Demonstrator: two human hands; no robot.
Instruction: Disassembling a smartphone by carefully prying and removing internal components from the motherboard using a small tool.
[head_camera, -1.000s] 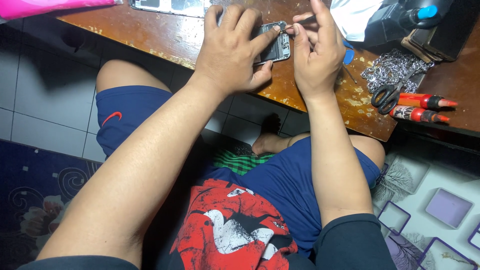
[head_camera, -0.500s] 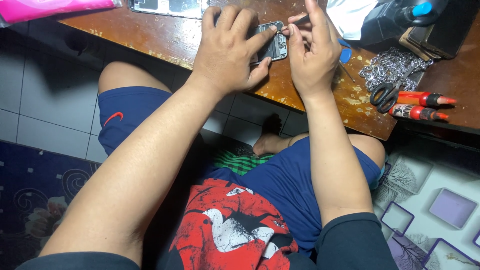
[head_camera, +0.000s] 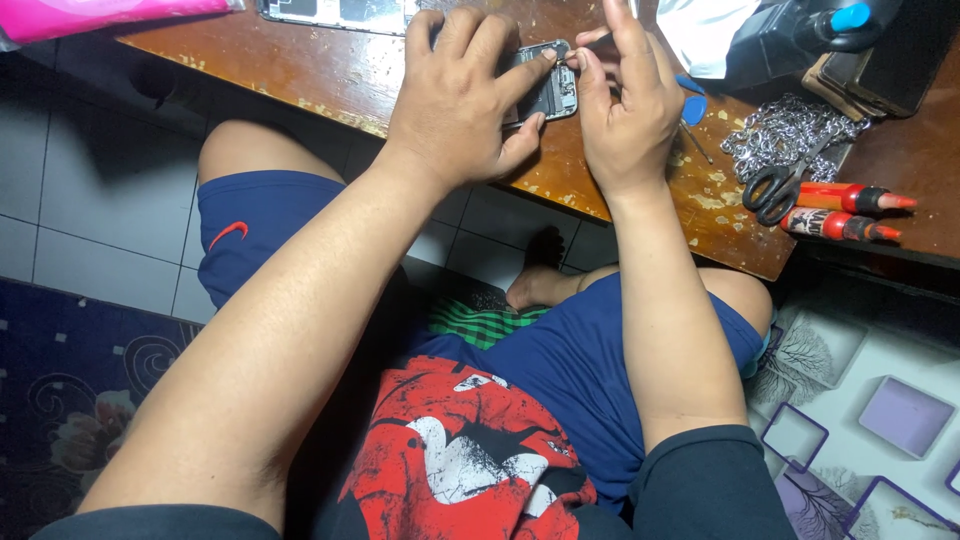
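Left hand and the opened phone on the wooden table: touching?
Touching. The head view shows the left hand wrapped over the opened phone, its fingers pressed on the phone's top edge and its thumb under the lower edge.

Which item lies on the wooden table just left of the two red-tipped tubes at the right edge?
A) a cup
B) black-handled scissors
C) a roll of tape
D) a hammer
B: black-handled scissors lie on the wooden table beside the red-tipped tubes, partly over a metal chain.
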